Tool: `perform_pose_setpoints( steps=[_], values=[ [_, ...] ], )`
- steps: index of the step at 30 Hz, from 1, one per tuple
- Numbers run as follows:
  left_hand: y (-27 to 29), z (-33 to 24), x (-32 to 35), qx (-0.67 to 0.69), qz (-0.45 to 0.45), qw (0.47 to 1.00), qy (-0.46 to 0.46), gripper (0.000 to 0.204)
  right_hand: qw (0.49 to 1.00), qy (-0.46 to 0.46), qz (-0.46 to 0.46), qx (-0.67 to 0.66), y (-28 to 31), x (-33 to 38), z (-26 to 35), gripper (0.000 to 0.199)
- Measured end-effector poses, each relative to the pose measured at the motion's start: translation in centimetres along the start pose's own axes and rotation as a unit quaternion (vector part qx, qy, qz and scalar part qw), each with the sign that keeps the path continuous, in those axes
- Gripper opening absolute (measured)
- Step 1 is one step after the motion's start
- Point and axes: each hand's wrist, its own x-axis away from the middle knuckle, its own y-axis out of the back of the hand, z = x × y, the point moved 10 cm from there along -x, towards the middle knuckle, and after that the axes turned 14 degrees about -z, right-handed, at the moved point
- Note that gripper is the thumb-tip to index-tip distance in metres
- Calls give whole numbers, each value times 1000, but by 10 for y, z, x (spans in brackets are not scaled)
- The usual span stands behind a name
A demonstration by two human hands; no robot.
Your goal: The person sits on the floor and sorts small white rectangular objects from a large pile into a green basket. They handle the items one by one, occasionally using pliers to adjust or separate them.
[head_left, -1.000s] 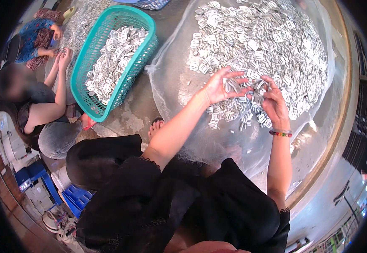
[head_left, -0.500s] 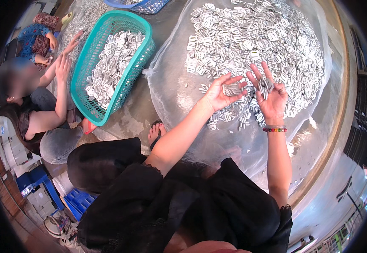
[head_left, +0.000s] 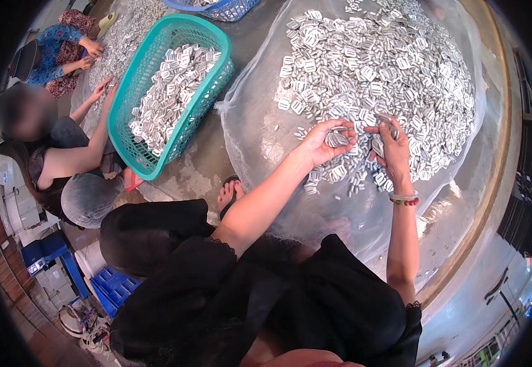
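Over the near edge of a large heap of small silver slotted buckles (head_left: 363,79), both my hands are raised and face each other. My left hand (head_left: 316,144) has its palm turned up, fingers curled around several silver buckles (head_left: 337,139). Just to its right, my right hand (head_left: 398,156) grips more buckles (head_left: 377,145) between thumb and fingers. A small gap separates the hands. Loose buckles and smaller silver oblong pieces (head_left: 356,178) lie below them on a translucent plastic sheet (head_left: 260,137).
A green plastic basket (head_left: 114,125) partly filled with the same buckles stands to the left. Behind it is a blue basket (head_left: 232,11). Two people (head_left: 64,159) sit at the far left beside another heap (head_left: 125,37). A curved raised edge (head_left: 503,122) borders the sheet on the right.
My right hand has turned from palm up to a grip with its fingers bent inward. My left fingers have curled more around their buckles. At the left, the nearer person's hands have lowered toward their heap.
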Motion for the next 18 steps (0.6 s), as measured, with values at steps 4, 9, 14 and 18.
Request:
perform_pose_setpoints(
  steps=[4,9,14,18],
  values=[
    [3,13,-4,1,-17,1000,16,31,998,-49,-9,-48,22,-15,-15,33],
    [-1,14,-8,3,18,999,41,38,996,-60,13,-69,19,-12,-4,31],
    [-13,24,2,65,-39,994,77,41,994,44,38,87,-5,7,17,22],
    [-18,31,21,112,-48,990,69,40,844,356,124,381,-66,60,52,49]
  ],
)
